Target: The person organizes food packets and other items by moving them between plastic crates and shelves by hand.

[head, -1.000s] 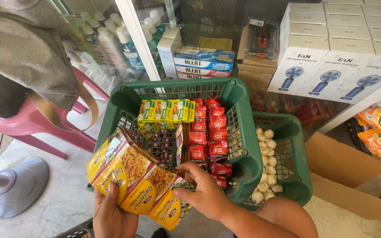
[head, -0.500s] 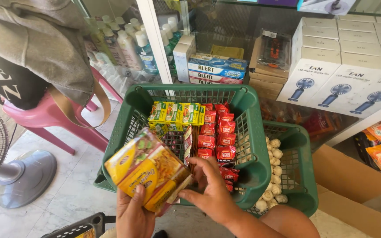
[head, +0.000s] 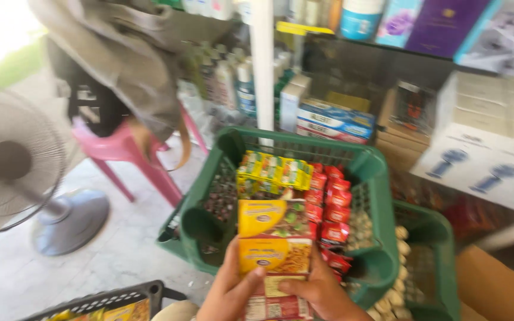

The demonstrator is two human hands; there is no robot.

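Right now your left hand (head: pixel 228 291) and right hand (head: pixel 322 292) are both closed on a stack of flat yellow packets (head: pixel 273 255), thumbs pressed on the front, holding it upright at the lower middle of the frame, just over the near rim of the green basket (head: pixel 382 178). The stack looks loosely squared; a red-printed packet shows at its bottom edge between your palms, so my guess is that the lower ones could slide out if your thumbs ease off. Anything that drops may land on the red sachets (head: pixel 328 208) and yellow-green packs (head: pixel 275 169) inside, or miss the rim and fall toward the dark crate (head: pixel 108 297) at lower left. The picture is blurred, so watch the pink chair (head: pixel 132 160) and standing fan (head: pixel 13 166) at left.
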